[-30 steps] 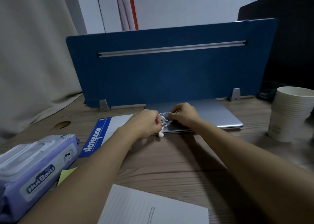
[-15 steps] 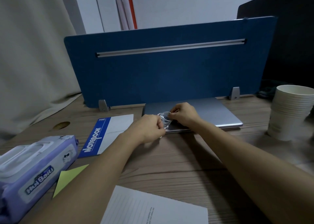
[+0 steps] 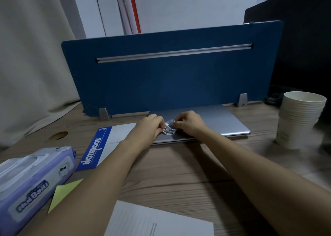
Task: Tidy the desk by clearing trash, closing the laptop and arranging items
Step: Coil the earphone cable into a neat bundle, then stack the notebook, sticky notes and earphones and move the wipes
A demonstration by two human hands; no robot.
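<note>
Pinching coiled earphones [image 3: 169, 128], left hand [image 3: 149, 128], right hand [image 3: 190, 123]; stacked cups [image 3: 297, 124] seemingly empty.

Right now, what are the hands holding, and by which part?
Both hands, left hand and right hand, pinch the coiled white earphone cable at opposite sides, over the closed laptop.

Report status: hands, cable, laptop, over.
Left hand and right hand both pinching the coiled white earphone cable. Cable sits on the closed laptop. Nothing blocking.

An office workstation: a wooden desk [image 3: 179, 173] backed by a blue privacy divider [image 3: 170, 85], with a closed laptop [image 3: 220, 123].
</note>
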